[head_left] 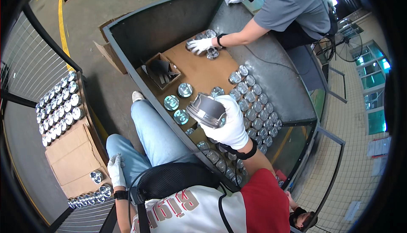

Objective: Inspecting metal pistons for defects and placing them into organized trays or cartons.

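Note:
My right hand [231, 125], in a white glove, grips a metal engine piston [207, 111] above the workbench, its dark skirt and shiny ringed end showing. Below it several pistons [251, 114] stand in close rows on the bench's right side. Three more, a piston [171, 103] with a bluish shiny top among them, stand apart near the bench's front edge. My left hand [115, 170], also gloved, hangs beside my thigh with loosely bent fingers and nothing visible in it. It is nearest to the cart on the left.
A wire-sided cart [70, 161] holds rows of pistons on cardboard. A small cardboard box [160, 71] with dark pieces sits on the bench. Across from me a co-worker's gloved hand [200, 45] touches pistons. The bench has raised metal walls [161, 19]. A fan [349, 46] stands behind.

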Available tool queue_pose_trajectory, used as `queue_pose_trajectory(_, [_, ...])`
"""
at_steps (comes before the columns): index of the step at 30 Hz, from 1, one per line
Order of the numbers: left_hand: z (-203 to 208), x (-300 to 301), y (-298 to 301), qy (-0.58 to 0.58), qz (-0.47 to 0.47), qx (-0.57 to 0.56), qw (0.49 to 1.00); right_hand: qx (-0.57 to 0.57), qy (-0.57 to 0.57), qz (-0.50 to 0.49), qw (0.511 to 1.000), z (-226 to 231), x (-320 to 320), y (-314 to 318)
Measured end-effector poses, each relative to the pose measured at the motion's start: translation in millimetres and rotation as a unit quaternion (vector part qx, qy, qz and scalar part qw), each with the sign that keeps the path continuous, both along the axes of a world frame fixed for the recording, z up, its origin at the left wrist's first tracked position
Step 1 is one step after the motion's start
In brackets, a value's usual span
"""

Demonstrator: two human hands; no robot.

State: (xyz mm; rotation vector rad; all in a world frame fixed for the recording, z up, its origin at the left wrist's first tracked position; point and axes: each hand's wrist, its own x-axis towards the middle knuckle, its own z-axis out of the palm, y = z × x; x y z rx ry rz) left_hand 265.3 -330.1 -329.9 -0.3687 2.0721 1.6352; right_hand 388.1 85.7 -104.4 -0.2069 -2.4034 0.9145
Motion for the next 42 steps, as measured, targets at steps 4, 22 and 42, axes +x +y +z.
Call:
queue_pose_trajectory(4, [26, 1, 3, -0.058, -0.03, 0.018, 0.998, -0.465, -0.01, -0.01, 0.885, 23, -9, -30])
queue_pose_trajectory(22, [267, -2, 92, 0.078, -0.191, 0.43, 0.879, -0.668, -0.202, 0.246, 0.673, 100, -78, -115])
queue_pose_trajectory(42, [219, 36, 82, -0.262, -0.053, 0.771, 0.578, -0.128, 0.113, 0.386, 0.906, 24, -84, -161])
